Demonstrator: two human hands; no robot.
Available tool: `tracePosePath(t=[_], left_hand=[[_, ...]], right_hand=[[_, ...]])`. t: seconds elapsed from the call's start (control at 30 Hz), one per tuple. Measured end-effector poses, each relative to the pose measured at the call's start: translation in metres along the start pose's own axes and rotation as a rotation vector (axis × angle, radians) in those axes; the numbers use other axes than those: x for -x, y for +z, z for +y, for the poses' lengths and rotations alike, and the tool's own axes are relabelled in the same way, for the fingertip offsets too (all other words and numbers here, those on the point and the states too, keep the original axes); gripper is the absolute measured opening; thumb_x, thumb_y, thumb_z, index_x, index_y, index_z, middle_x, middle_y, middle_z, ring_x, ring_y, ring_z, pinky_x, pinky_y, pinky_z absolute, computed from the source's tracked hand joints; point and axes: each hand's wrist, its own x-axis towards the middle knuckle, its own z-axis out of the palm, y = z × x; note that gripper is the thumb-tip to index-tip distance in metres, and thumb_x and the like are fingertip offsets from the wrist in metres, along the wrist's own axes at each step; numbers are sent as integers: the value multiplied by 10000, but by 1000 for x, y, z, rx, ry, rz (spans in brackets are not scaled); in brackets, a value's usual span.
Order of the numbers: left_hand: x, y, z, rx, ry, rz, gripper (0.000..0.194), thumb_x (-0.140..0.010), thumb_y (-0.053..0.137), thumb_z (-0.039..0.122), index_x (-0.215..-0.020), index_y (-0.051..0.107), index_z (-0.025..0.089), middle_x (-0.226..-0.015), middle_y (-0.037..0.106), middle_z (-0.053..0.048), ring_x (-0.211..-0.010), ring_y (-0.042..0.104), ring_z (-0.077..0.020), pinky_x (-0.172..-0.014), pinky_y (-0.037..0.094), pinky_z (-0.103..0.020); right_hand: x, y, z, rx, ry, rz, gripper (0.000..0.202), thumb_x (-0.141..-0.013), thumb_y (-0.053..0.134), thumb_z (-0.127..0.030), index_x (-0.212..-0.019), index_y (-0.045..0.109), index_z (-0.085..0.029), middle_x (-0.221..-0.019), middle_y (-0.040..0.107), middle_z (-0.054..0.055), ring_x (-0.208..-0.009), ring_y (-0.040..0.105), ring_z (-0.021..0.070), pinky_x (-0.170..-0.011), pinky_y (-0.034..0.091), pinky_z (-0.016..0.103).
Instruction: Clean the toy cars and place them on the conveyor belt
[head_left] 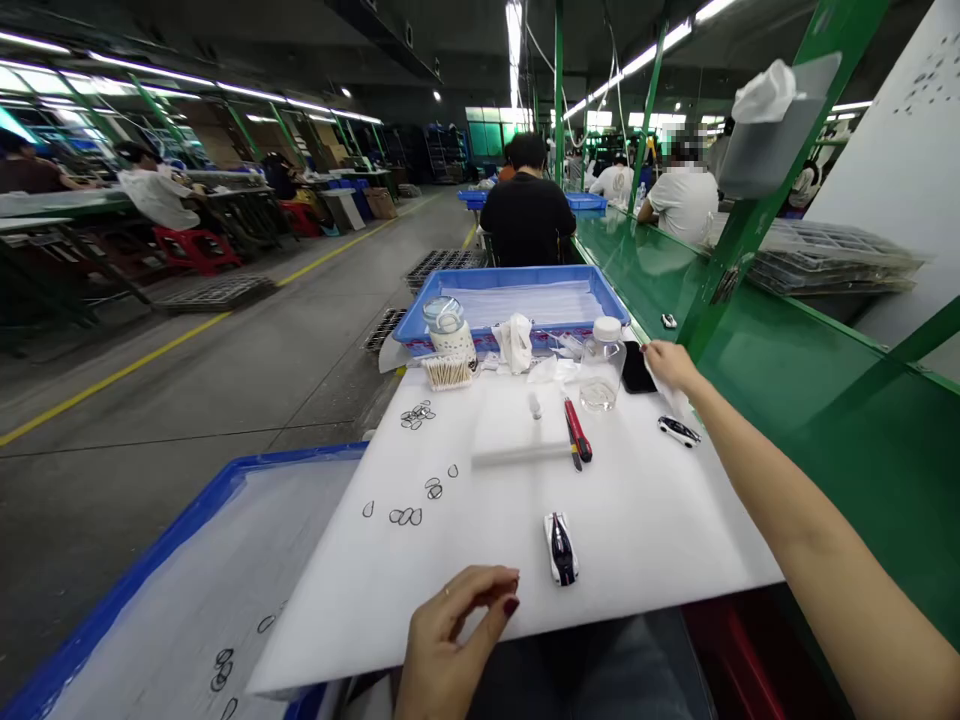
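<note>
My left hand (pixel 459 635) is at the front edge of the white foam-covered table, with thumb and fingertips pinched together; whatever they may hold is too small to make out. Just to its right lies a white and black toy car (pixel 561 550). My right hand (pixel 670 364) reaches to the far right side, closed on a thin white tissue (pixel 666 393) that hangs blurred below it. Beside that hand are a black phone (pixel 637 368) and a second toy car (pixel 679 431). A red utility knife (pixel 578 430) rests by a white foam block (pixel 517 430).
Several thin black rings (pixel 406 516) lie on the table's left. Behind stand a clear bottle (pixel 601 365), cotton swabs (pixel 448 374), a jar (pixel 448 325) and a blue tray (pixel 525 272). A green conveyor belt (pixel 817 390) runs along the right. Another person (pixel 527 205) sits ahead.
</note>
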Motion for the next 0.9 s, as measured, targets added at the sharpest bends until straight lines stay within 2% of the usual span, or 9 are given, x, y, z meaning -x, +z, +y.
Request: tracePosePath(t=[0.1,0.23,0.37,0.5,0.6,0.7,0.8,0.87,0.9], left_hand=[[7,-3,-2,9,-21,8,172,-809,716,385,-837,781,229,-839,744,-65,-775,720,-213,-697,611,-250],[4,-5,-5,134,-129,105,203,-777,756,421,-828,780,226,-884,722,-71,-830,699,-215,-750,603,-260],[-12,20,-1,524,-264,64,269,-708,829,448,-800,771,202,-776,696,-55,-739,666,-154,-717,584,-207],[-21,49,5,882,-357,-86,273,-715,836,442,-776,766,186,-743,665,-39,-703,618,-105,-696,560,-177],[-21,55,5,974,-382,-84,248,-714,847,402,-779,771,174,-757,668,-37,-712,624,-99,-694,559,-170],[-20,54,2,1032,-393,-41,244,-683,873,376,-766,780,166,-738,685,-36,-680,630,-83,-677,556,-147],[-20,53,0,1074,-408,-35,254,-644,899,364,-758,787,166,-730,713,-40,-665,646,-75,-673,556,-131],[-21,54,-1,1096,-409,-37,262,-634,904,369,-761,791,169,-727,726,-42,-659,657,-75,-662,556,-125],[-21,55,-1,1103,-406,-37,263,-636,902,372,-763,792,170,-725,731,-42,-653,660,-74,-655,556,-122]], right_hand=[[-4,4,4,73,-18,-83,413,-829,698,-210,-489,464,-198,-418,348,-89,-432,282,66,-514,214,240],[18,-22,-6,108,-24,-45,341,-873,622,-380,-593,572,-192,-444,363,-74,-459,261,89,-497,179,276],[70,-54,-16,61,48,53,466,-921,445,-589,-806,657,-190,-562,476,-18,-497,374,129,-478,241,278],[140,-69,1,305,72,156,486,-846,509,-623,-603,485,-202,-616,472,0,-577,420,137,-518,283,272],[182,-78,22,364,155,239,492,-903,415,-589,-590,358,-213,-538,328,-36,-523,315,121,-501,235,273],[201,-87,29,381,137,272,432,-846,567,-538,-605,457,-197,-574,417,-28,-557,366,125,-537,276,273],[201,-82,12,262,47,486,331,-850,584,-488,-755,635,-175,-696,550,16,-584,436,140,-564,327,284],[202,-67,-10,73,27,668,362,-923,508,-478,-751,627,-182,-635,532,11,-522,430,134,-548,343,290],[206,-56,-22,-32,28,689,390,-941,503,-481,-689,579,-194,-573,504,-3,-494,437,130,-559,374,292]])
